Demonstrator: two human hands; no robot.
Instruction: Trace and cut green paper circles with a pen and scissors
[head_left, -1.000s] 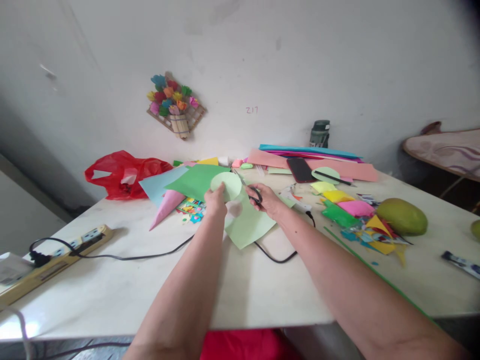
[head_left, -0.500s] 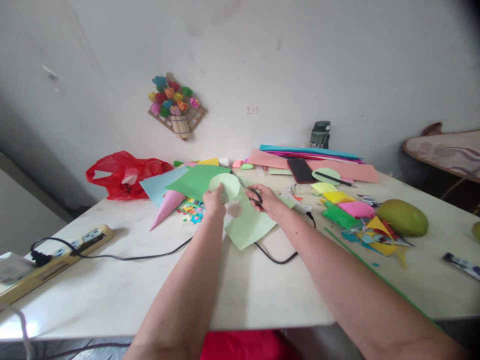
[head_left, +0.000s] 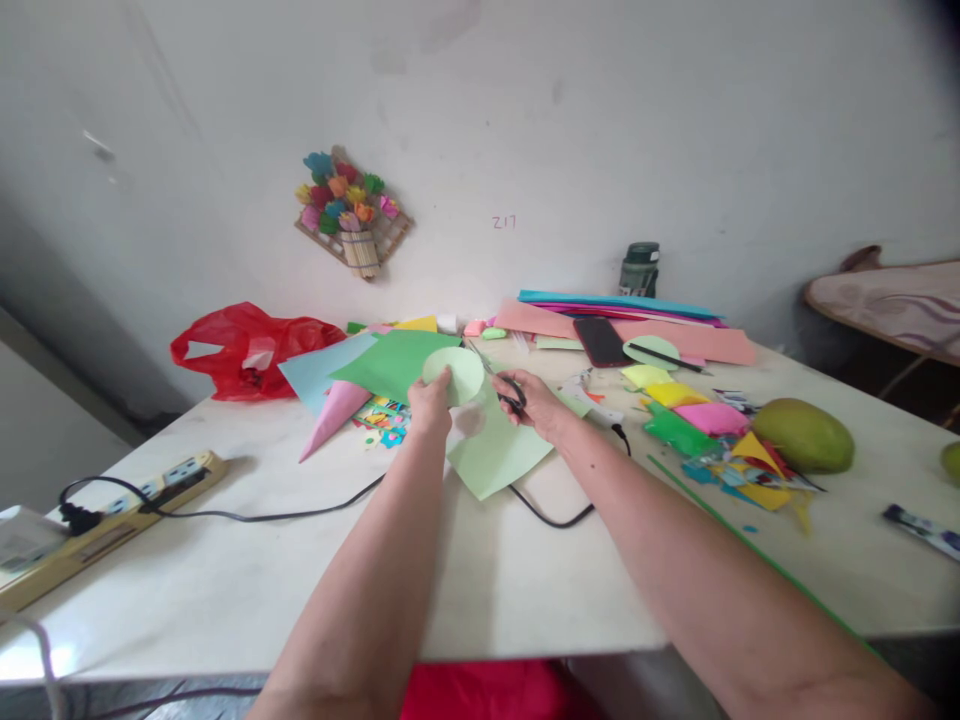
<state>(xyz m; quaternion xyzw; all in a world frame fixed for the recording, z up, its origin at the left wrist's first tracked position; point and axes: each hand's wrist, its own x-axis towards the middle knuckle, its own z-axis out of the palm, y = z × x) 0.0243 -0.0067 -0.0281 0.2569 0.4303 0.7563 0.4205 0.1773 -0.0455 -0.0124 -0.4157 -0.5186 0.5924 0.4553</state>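
Between thumb and fingers, my left hand (head_left: 430,402) pinches a pale green paper circle (head_left: 457,374). My right hand (head_left: 531,402) is closed on the black handles of a pair of scissors (head_left: 513,393), whose blades point up and left beside the circle's right edge. Under my hands lies a pale green sheet (head_left: 499,455). A dark green sheet (head_left: 382,362) is behind and left of my left hand, with a pink paper cone (head_left: 334,415) and a light blue sheet (head_left: 311,375) near it.
On the white table (head_left: 300,590) are a red plastic bag (head_left: 240,350), a power strip (head_left: 150,500) and a black cable. To the right sit a phone (head_left: 600,342), another pale green circle with a pen, colourful packets (head_left: 679,430), paper scraps and a green fruit (head_left: 804,436). A bottle (head_left: 639,270) stands behind.
The paper circle in my left hand has shifted slightly right, nearer the scissors. My right hand has barely moved and keeps its hold.
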